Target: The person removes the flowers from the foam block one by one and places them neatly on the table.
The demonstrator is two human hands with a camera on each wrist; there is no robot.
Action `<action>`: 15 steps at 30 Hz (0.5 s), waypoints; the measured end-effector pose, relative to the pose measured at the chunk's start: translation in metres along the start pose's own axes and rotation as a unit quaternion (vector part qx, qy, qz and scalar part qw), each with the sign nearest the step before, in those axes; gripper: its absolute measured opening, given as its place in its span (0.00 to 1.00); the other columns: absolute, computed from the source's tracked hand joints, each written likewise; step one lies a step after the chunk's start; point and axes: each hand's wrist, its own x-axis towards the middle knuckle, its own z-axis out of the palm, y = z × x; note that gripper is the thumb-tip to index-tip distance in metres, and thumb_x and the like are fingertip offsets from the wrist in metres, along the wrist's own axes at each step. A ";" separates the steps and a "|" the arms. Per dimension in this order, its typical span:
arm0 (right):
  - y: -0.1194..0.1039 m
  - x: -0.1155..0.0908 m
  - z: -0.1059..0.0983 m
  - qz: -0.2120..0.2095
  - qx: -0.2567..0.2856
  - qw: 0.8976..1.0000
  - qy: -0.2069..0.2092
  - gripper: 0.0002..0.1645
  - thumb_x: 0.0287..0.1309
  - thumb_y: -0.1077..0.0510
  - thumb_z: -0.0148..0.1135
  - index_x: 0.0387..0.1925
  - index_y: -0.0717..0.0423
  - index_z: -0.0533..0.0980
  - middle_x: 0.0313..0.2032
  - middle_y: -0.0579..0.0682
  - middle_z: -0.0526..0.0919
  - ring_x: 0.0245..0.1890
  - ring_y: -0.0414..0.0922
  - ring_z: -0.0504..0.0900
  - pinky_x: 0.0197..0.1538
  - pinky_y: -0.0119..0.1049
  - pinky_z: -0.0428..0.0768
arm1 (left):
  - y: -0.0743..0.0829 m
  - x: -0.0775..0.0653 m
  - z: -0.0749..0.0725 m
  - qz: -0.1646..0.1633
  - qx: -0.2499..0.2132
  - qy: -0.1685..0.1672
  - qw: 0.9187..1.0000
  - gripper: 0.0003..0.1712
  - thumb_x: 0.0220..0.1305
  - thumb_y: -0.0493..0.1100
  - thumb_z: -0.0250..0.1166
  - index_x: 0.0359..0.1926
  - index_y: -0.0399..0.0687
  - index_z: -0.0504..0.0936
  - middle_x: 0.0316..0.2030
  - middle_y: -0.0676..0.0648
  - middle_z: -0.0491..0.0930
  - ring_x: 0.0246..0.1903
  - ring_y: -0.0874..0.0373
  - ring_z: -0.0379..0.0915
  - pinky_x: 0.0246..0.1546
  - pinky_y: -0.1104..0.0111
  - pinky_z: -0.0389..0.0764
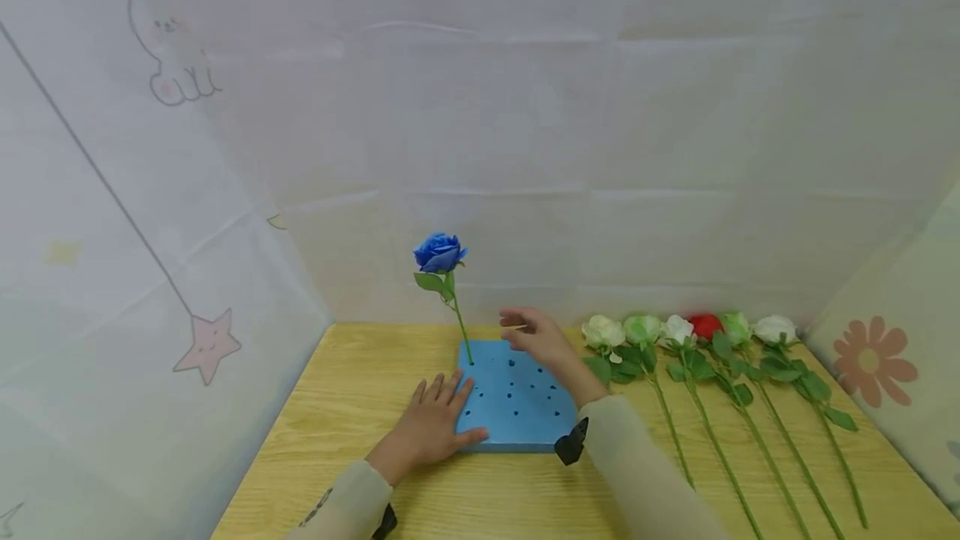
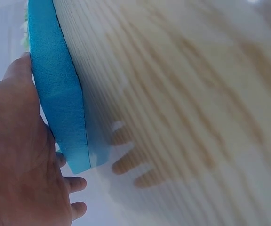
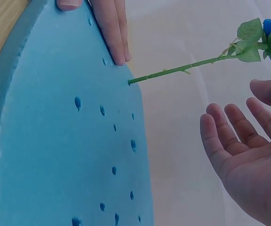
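A blue rose point(image 1: 439, 253) stands slightly tilted, its green stem point(image 3: 182, 68) stuck in a hole near the far left corner of the blue foam block point(image 1: 498, 427). Several dark holes dot the block's top. My left hand point(image 1: 431, 427) rests with spread fingers on the block's left edge; the left wrist view shows the palm side of this hand point(image 2: 25, 155) against the foam's side point(image 2: 55, 70). Above the block's far right part, my right hand point(image 1: 542, 340) hovers with relaxed, slightly bent fingers and holds nothing. In the right wrist view that hand point(image 3: 253, 146) is apart from the rose stem.
To the right, several long-stemmed roses lie side by side on the wooden table point(image 1: 337, 407): white ones point(image 1: 775, 329), pale green ones point(image 1: 642, 330) and a red one point(image 1: 706, 326). A pale patterned cloth point(image 1: 480, 123) hangs behind and at both sides.
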 end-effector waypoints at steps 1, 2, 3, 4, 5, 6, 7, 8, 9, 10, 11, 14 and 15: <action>0.001 0.001 0.002 0.001 0.000 1.000 -0.002 0.26 0.70 0.54 0.64 0.67 0.50 0.74 0.62 0.58 0.77 0.57 0.52 0.80 0.57 0.49 0.82 | 0.000 -0.001 0.000 -0.001 0.002 -0.002 1.000 0.57 0.65 0.83 0.40 0.82 0.52 0.50 0.80 0.42 0.45 0.77 0.35 0.46 0.72 0.37 0.50; 0.001 0.003 0.004 0.003 -0.004 1.000 -0.002 0.26 0.70 0.53 0.64 0.67 0.50 0.74 0.62 0.57 0.78 0.57 0.52 0.80 0.57 0.49 0.82 | 0.000 -0.001 -0.001 -0.001 0.002 -0.003 1.000 0.57 0.65 0.82 0.40 0.82 0.52 0.49 0.81 0.43 0.45 0.77 0.35 0.46 0.72 0.37 0.50; 0.002 0.004 0.006 0.003 -0.007 1.000 -0.003 0.26 0.70 0.53 0.64 0.67 0.50 0.74 0.62 0.57 0.78 0.58 0.52 0.80 0.58 0.49 0.82 | 0.000 -0.002 -0.001 -0.002 0.001 -0.003 1.000 0.56 0.66 0.82 0.40 0.82 0.52 0.50 0.81 0.43 0.45 0.77 0.35 0.46 0.72 0.37 0.50; 0.003 0.005 0.009 0.002 -0.006 1.000 -0.005 0.27 0.70 0.53 0.64 0.67 0.50 0.74 0.62 0.57 0.78 0.58 0.52 0.80 0.58 0.49 0.81 | 0.000 -0.003 -0.002 -0.003 0.000 -0.003 1.000 0.56 0.66 0.82 0.41 0.82 0.52 0.50 0.80 0.42 0.45 0.77 0.34 0.46 0.72 0.37 0.50; 0.003 0.006 0.011 0.001 -0.007 1.000 -0.005 0.27 0.70 0.53 0.64 0.68 0.50 0.73 0.62 0.56 0.78 0.58 0.53 0.80 0.58 0.49 0.81 | 0.000 -0.004 -0.003 -0.002 -0.003 -0.003 1.000 0.56 0.66 0.81 0.42 0.82 0.51 0.50 0.80 0.42 0.45 0.77 0.34 0.46 0.72 0.37 0.50; 0.003 0.007 0.013 -0.001 -0.006 1.000 -0.007 0.27 0.71 0.53 0.63 0.68 0.50 0.73 0.62 0.56 0.78 0.59 0.53 0.80 0.58 0.49 0.81 | 0.000 -0.004 -0.004 -0.002 -0.002 -0.002 1.000 0.56 0.66 0.81 0.42 0.81 0.50 0.51 0.80 0.42 0.45 0.76 0.34 0.46 0.72 0.37 0.51; 0.003 0.008 0.015 -0.003 -0.005 1.000 -0.007 0.27 0.71 0.53 0.63 0.68 0.50 0.73 0.62 0.56 0.78 0.59 0.53 0.79 0.58 0.48 0.81 | 0.000 -0.005 -0.004 -0.001 -0.003 -0.002 1.000 0.56 0.66 0.81 0.42 0.81 0.50 0.51 0.80 0.42 0.46 0.76 0.34 0.46 0.72 0.37 0.51; 0.003 0.009 0.017 -0.003 -0.004 1.000 -0.005 0.26 0.71 0.53 0.63 0.68 0.49 0.73 0.62 0.55 0.78 0.59 0.53 0.79 0.58 0.48 0.81 | -0.001 -0.005 -0.005 0.000 -0.004 -0.002 1.000 0.56 0.66 0.81 0.42 0.81 0.50 0.51 0.80 0.42 0.46 0.76 0.34 0.46 0.72 0.36 0.51; 0.003 0.010 0.019 -0.006 -0.001 1.000 -0.006 0.26 0.71 0.54 0.63 0.68 0.50 0.73 0.62 0.56 0.78 0.59 0.53 0.79 0.58 0.50 0.81 | -0.001 -0.005 -0.005 0.001 -0.005 -0.001 1.000 0.57 0.66 0.81 0.43 0.81 0.49 0.52 0.80 0.41 0.46 0.76 0.33 0.46 0.72 0.36 0.51; 0.003 0.011 0.021 -0.006 0.003 1.000 -0.006 0.26 0.71 0.55 0.63 0.68 0.50 0.73 0.62 0.56 0.78 0.59 0.53 0.79 0.59 0.51 0.81 | -0.002 -0.005 -0.005 0.001 -0.005 -0.003 1.000 0.57 0.66 0.82 0.42 0.81 0.50 0.51 0.80 0.42 0.46 0.76 0.34 0.46 0.72 0.36 0.51; 0.002 0.013 0.023 -0.006 0.004 1.000 -0.006 0.25 0.71 0.55 0.62 0.67 0.49 0.74 0.62 0.55 0.78 0.59 0.53 0.79 0.59 0.51 0.81 | -0.003 -0.005 -0.004 0.001 -0.004 -0.003 1.000 0.57 0.65 0.82 0.42 0.81 0.50 0.51 0.80 0.42 0.45 0.76 0.34 0.46 0.72 0.36 0.51; 0.001 0.017 0.030 -0.005 0.007 1.000 -0.005 0.25 0.72 0.56 0.62 0.67 0.48 0.74 0.62 0.55 0.78 0.59 0.52 0.80 0.58 0.50 0.81 | -0.006 -0.005 -0.001 -0.001 -0.001 -0.003 1.000 0.58 0.64 0.84 0.39 0.82 0.52 0.50 0.81 0.43 0.44 0.77 0.34 0.45 0.72 0.37 0.50; 0.001 0.018 0.032 -0.008 0.007 1.000 -0.005 0.25 0.72 0.57 0.62 0.68 0.50 0.73 0.63 0.56 0.78 0.59 0.53 0.80 0.58 0.49 0.81 | -0.007 -0.005 0.000 -0.001 -0.001 0.000 1.000 0.58 0.64 0.84 0.39 0.82 0.52 0.50 0.81 0.43 0.45 0.77 0.35 0.45 0.72 0.37 0.50</action>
